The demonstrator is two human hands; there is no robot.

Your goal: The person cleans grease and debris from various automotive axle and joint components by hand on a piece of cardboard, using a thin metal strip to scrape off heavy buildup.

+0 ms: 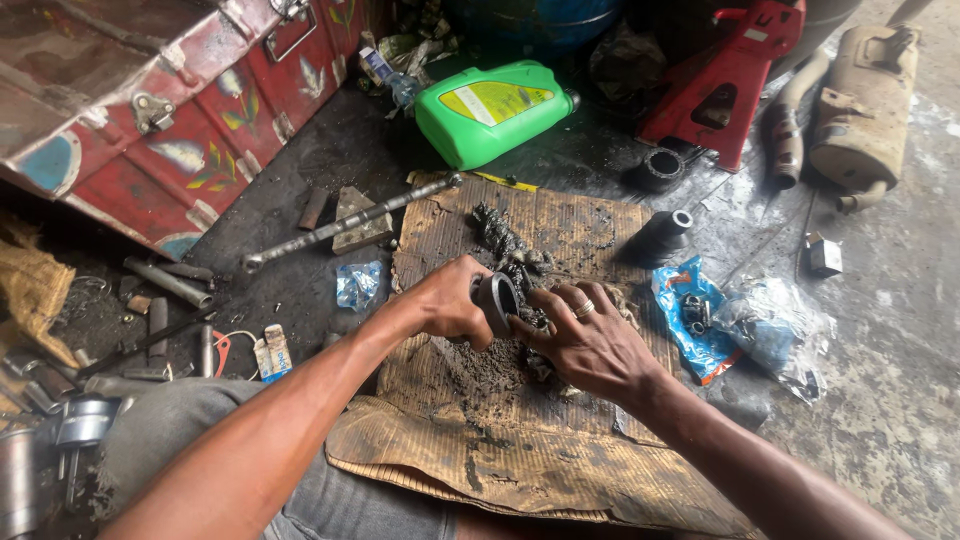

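Observation:
My left hand (pixel 448 302) is closed around a dark, greasy ring-shaped metal part (pixel 497 300), holding it on edge above a dirty sheet of cardboard (pixel 520 440). My right hand (pixel 585 340), with a ring on one finger, rests on the cardboard right beside the part. Its fingertips touch the part's lower edge and a heap of black greasy debris (pixel 505 250). A smear of dark grit lies on the cardboard under both hands.
A green plastic jug (pixel 490 108) lies at the back, beside a red jack stand (pixel 725 80) and a rusty exhaust muffler (pixel 865 100). A long steel bar (pixel 345 225), a black cylinder (pixel 660 235), blue plastic bags (pixel 700 315) and a red metal trunk (pixel 170 110) surround the cardboard.

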